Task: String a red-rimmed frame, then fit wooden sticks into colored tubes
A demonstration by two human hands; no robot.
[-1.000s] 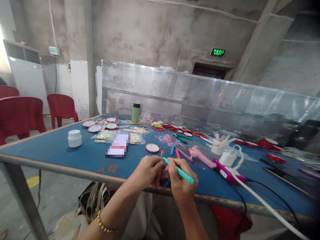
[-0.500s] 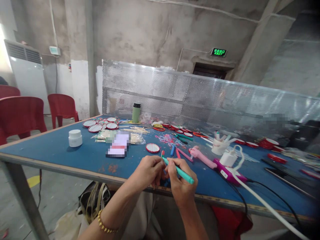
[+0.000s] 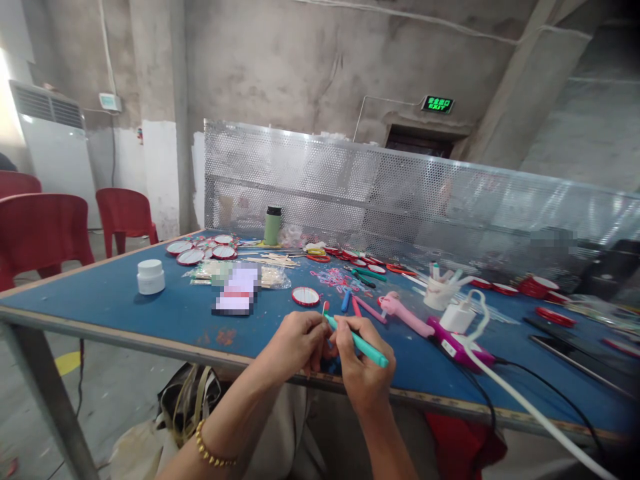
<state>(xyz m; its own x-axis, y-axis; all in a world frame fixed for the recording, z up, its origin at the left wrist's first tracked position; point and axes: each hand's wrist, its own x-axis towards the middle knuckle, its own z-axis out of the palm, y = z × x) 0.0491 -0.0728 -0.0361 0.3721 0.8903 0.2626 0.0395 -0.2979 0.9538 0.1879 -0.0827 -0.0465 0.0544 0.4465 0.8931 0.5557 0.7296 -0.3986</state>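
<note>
My right hand (image 3: 367, 357) grips a teal marker pen (image 3: 367, 348), its tip end pointing up and left toward my other hand. With fingers pinched, my left hand (image 3: 303, 337) holds a small red-tipped piece (image 3: 326, 307) that stands up beside the pen's tip; most of it is hidden behind the fingers. Both hands are close together over the table's near edge. Just beyond them lies a round red-rimmed disc (image 3: 305, 296) with a pale face. A blue pen (image 3: 346, 301) and a pink pen (image 3: 356, 307) rest to the right of it.
On the blue table (image 3: 180, 323) are a phone (image 3: 235, 290), a white jar (image 3: 151, 277), a green bottle (image 3: 273, 227), small pink and blue pieces (image 3: 333, 277), pliers (image 3: 367, 273), a pink glue gun (image 3: 407, 315), a purple power strip (image 3: 463, 347) with cables, and a white cup of pens (image 3: 439, 293).
</note>
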